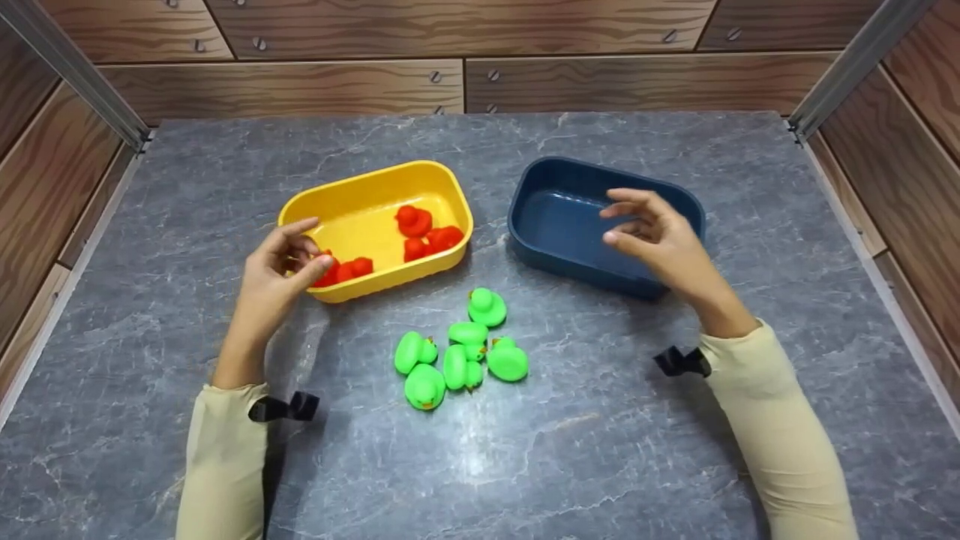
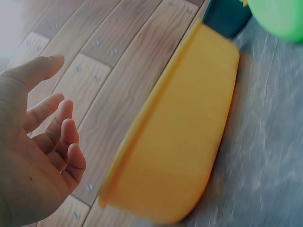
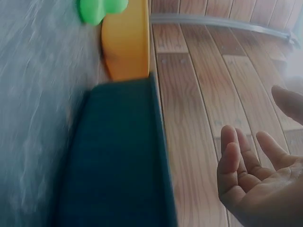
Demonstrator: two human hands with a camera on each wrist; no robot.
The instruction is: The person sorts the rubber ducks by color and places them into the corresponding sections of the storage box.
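My left hand (image 1: 281, 262) hovers over the near left corner of the yellow tub (image 1: 375, 283), fingers loosely bent and holding nothing. Inside that tub lie several red rubber ducks (image 1: 414, 221), some partly hidden behind the hand. On the other side, my right hand (image 1: 660, 240) is above the right part of the dark blue tub (image 1: 562, 217), its fingers spread and relaxed with nothing between them. No duck shows in the blue tub. Several green rubber ducks (image 1: 508, 361) lie in a loose cluster on the table in front of the tubs, some tipped on their sides.
The grey marbled tabletop (image 1: 585, 465) carries both tubs side by side, with a narrow gap between them. Wood-patterned walls (image 1: 337, 90) close off the back and sides, and metal rails (image 1: 82, 75) stand at the corners. Black straps (image 1: 285, 407) stick out at the sleeves.
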